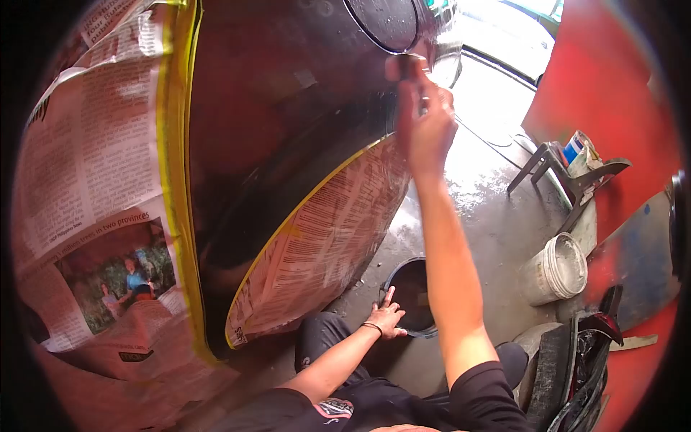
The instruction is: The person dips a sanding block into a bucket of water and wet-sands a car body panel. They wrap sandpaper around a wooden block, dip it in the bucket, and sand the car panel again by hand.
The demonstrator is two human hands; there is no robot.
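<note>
My right hand [430, 122] is raised against the dark, wet car body panel [288, 93], just below the round fuel-door outline [385, 21]. Its fingers are closed and blurred by motion. A small reddish-brown shape shows at the fingertips, too smeared to name. Lower down, my left hand [386, 319] rests with fingers spread on the near rim of a black bucket [392, 277] on the floor. My right forearm hides part of that bucket. Newspaper [338, 230], edged with yellow tape, covers the wheel area below the panel.
More taped newspaper [101, 165] covers the car at left. To the right are a white pail [554, 270], a grey plastic stool [568, 173] bearing a can [574, 147], and a red surface [597, 79]. Dark car parts [576, 360] lie at lower right. The floor [482, 209] is wet.
</note>
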